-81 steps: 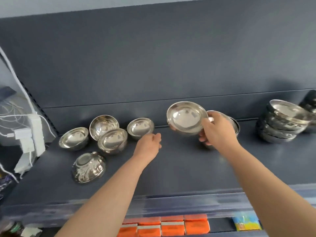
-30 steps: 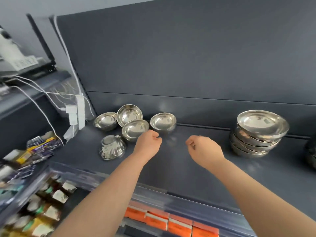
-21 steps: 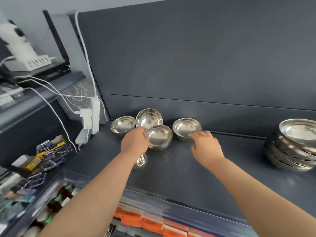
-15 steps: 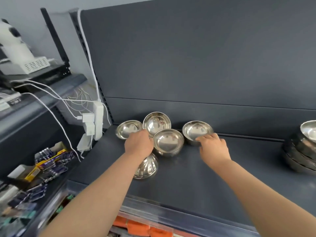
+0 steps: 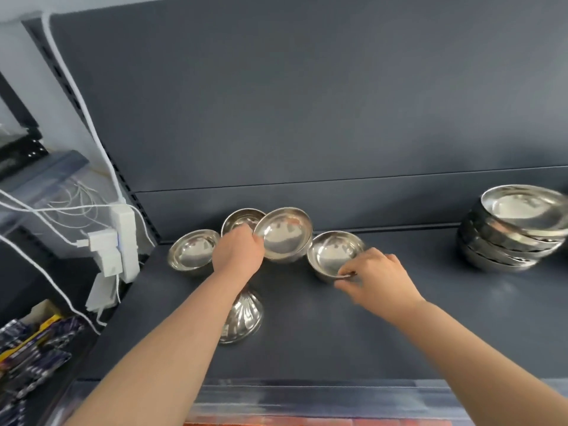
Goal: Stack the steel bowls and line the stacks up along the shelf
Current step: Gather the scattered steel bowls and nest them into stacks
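Now | left hand (image 5: pixel 238 256) grips tilted shiny round steel bowl (image 5: pixel 282 233), raised near back-left corner of dark shelf (image 5: pixel 338 333) | right hand (image 5: pixel 376 276) pinches near rim of second steel bowl (image 5: pixel 333 252), just right.

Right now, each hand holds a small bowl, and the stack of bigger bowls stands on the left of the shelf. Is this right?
No. In the head view the stack stands on the right of the shelf, not the left. The left hand and right hand each hold a small bowl.
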The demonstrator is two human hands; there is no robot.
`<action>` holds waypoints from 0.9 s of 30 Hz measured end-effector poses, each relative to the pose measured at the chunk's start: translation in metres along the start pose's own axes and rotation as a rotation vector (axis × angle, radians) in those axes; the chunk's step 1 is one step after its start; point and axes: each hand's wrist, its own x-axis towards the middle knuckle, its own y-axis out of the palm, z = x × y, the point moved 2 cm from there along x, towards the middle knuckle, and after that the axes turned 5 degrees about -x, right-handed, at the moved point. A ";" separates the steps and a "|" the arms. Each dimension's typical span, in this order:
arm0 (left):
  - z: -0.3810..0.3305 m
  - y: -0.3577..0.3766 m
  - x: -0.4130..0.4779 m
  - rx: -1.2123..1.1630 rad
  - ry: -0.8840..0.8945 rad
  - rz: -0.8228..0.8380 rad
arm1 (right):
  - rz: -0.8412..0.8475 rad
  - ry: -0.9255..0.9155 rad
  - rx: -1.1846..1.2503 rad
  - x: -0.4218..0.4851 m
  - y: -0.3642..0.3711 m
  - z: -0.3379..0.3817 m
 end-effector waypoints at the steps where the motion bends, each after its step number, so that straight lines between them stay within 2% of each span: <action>1: -0.010 0.000 0.001 -0.050 0.028 0.011 | -0.026 0.023 0.018 -0.002 -0.003 -0.004; 4: -0.044 0.003 -0.004 -0.149 0.100 0.102 | -0.069 0.082 0.011 -0.006 -0.015 -0.017; 7: -0.072 0.012 -0.012 -0.132 0.129 0.159 | -0.069 0.121 0.022 -0.007 -0.025 -0.030; 14: -0.077 0.023 -0.023 -0.141 0.030 0.166 | -0.090 0.129 0.126 -0.002 -0.031 -0.045; 18: -0.057 0.015 -0.027 -0.262 -0.077 0.146 | -0.163 0.022 0.176 0.007 -0.031 -0.033; 23: -0.002 -0.001 -0.034 -0.224 -0.190 0.045 | -0.251 -0.185 0.219 0.013 -0.026 0.005; 27: 0.046 -0.017 -0.037 -0.178 -0.264 -0.013 | -0.193 -0.413 0.259 0.014 -0.017 0.048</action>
